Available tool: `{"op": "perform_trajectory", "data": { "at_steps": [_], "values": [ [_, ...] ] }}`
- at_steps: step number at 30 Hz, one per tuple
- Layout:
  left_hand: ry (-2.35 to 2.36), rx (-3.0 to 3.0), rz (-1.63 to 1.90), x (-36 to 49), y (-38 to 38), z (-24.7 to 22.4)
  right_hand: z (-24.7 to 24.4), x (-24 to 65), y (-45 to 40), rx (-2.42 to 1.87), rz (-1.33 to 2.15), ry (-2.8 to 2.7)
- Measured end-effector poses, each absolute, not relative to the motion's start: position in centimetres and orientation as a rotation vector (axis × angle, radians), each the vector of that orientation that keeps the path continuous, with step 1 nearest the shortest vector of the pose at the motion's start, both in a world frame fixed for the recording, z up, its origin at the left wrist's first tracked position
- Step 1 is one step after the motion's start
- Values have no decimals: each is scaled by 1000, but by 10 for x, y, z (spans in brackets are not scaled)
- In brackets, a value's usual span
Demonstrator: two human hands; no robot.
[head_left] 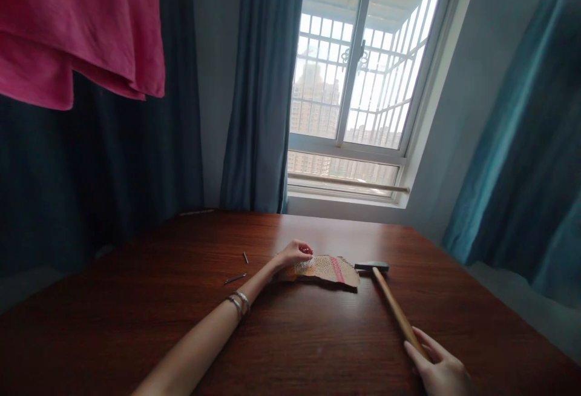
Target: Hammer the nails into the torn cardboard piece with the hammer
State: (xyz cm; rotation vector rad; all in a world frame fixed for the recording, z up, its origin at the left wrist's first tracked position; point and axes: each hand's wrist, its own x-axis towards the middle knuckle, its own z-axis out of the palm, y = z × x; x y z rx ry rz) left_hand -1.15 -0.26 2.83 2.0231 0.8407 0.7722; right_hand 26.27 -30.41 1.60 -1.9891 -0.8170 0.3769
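My left hand (292, 253), with bracelets at its wrist, is closed in a pinch over the left part of a torn piece of cardboard (347, 273). A small red thing (306, 250) shows at its fingertips; its kind is too small to tell. The cardboard lies flat, dotted with many small holes, with a pink band across it and an orange patch near the hand. My right hand (438, 363) is wrapped round the lower end of the wooden handle of a hammer (394, 304). The hammer's dark head is low over the table, just right of the cardboard.
Two thin metal rods (235, 278) (246, 257) lie on the brown wooden table (181, 323), left of the cardboard. Behind the table are a barred window (354, 81) and blue curtains (267, 81). Pink cloth (91, 26) hangs at the upper left.
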Motion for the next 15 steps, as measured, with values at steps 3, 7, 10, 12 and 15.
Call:
{"op": "perform_trajectory", "data": {
  "at_steps": [3,7,10,12,15],
  "values": [
    [846,2033,753,-12,1,28,15,268,-303,-2055,420,-819],
    [873,1995,729,-17,5,29,12,278,-301,-2117,431,-834],
    [861,1992,711,-21,7,31,12,281,-301,-2235,343,-934],
    [838,2015,704,-23,8,35,13,281,-300,-2302,273,-1020],
    [849,2036,716,-28,11,50,12,281,-300,-2277,193,-1144]
  ]
}}
